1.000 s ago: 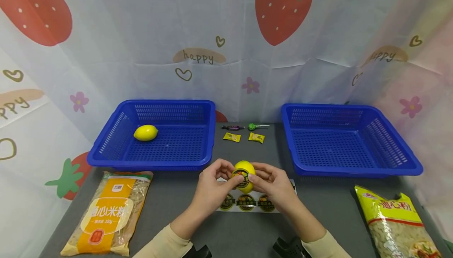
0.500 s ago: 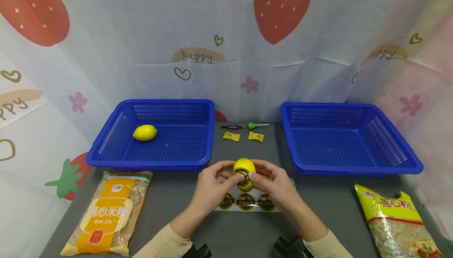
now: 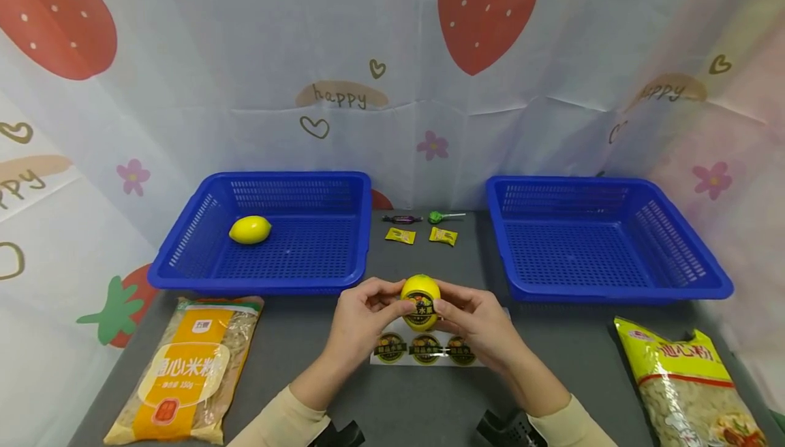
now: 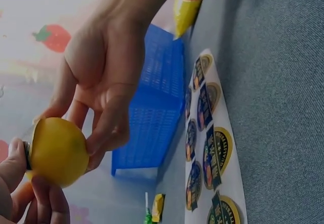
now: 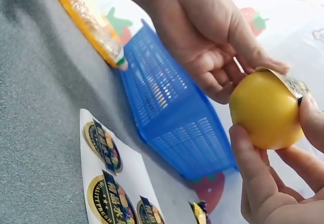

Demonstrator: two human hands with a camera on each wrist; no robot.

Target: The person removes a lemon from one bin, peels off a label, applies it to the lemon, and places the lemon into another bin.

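Observation:
Both hands hold a yellow lemon [image 3: 420,283] above a white sticker sheet [image 3: 392,360] at the middle of the table. On its near side is a round black-and-gold sticker [image 3: 420,311]. My left hand [image 3: 358,324] pinches the fruit from the left, thumb at the sticker's left edge. From the right, my right hand [image 3: 484,324] grips it with the thumb on the sticker's right edge and fingers behind. In the right wrist view the sticker's edge [image 5: 277,76] stands slightly off the lemon's curve. Several more round stickers [image 4: 218,155] lie on the sheet.
A blue basket [image 3: 260,283] at back left holds another lemon [image 3: 250,229]; a second blue basket [image 3: 619,294] stands at back right. Between them lie wrapped candies [image 3: 401,236] and a green lollipop [image 3: 436,217]. Food bags flank the table: orange [image 3: 184,372] left, yellow [image 3: 687,379] right.
My left thumb has slid left, from over the sticker to its edge, so more of the print shows. The lemon has turned slightly in the fingers; both hands keep hold of it.

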